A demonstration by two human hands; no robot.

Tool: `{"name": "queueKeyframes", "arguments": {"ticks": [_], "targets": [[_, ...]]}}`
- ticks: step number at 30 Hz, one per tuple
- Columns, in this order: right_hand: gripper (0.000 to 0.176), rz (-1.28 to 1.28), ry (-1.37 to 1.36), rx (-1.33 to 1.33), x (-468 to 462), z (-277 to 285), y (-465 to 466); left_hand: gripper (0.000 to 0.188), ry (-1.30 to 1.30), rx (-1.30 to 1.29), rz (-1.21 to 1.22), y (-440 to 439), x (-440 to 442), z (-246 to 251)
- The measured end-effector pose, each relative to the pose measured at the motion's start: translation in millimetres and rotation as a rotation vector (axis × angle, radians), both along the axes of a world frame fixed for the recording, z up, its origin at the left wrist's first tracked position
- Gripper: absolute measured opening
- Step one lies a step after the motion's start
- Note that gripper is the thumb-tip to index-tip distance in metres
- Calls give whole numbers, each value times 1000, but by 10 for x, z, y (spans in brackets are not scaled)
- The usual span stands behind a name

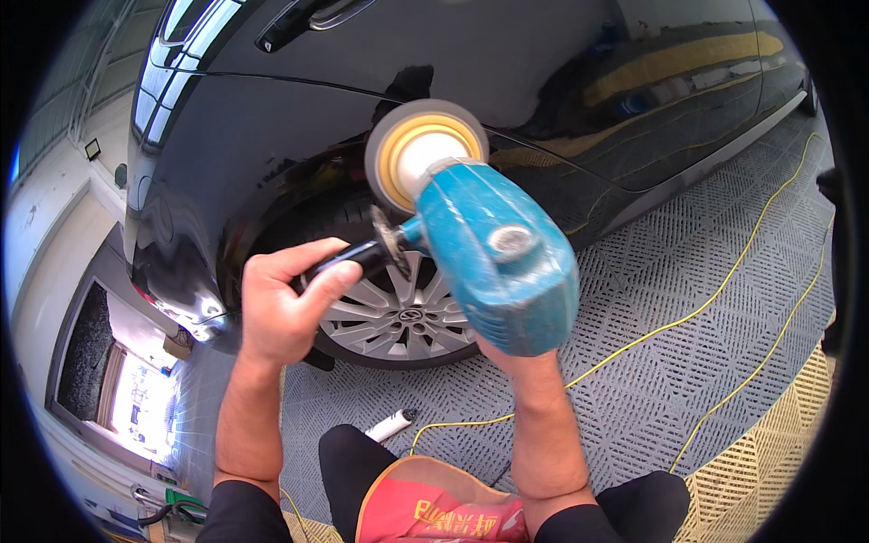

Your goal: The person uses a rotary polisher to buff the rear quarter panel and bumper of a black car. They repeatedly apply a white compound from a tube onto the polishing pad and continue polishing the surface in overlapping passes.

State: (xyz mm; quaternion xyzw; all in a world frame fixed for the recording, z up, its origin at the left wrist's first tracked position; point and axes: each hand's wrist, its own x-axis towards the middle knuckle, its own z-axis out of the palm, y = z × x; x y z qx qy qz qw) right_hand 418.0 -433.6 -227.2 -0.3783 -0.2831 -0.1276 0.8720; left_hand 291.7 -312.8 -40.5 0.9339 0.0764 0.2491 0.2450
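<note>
A blue rotary car polisher is between my two hands, its round pad at the black body panel above the rear wheel. My left hand is closed around the black side handle, thumb on top. My right hand is at the lower end of the polisher body, its fingers mostly hidden beneath the housing. Whether the pad touches the paint cannot be told from this angle. Just below the tool sits the silver alloy wheel.
A yellow cord winds over the grey slatted floor tiles. A white bottle lies near my left knee. The chrome door handle is above. A green object and hoses are at lower left.
</note>
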Motion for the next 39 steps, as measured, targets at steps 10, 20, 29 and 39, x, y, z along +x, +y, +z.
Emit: {"name": "queueKeyframes", "arguments": {"ticks": [10, 20, 29, 39], "targets": [[43, -127, -137, -509, -169, 500, 44, 32, -103, -47, 35, 453, -440, 163], [41, -60, -178, -632, -187, 537, -24, 38, -219, -30, 72, 468, -709, -217], [47, -21, -95, -226, -53, 238, 158, 29, -88, 49, 7, 360, -300, 76], [38, -81, -182, -501, -340, 71, 481, 39, -200, 92, 36, 903, -878, -466]]}}
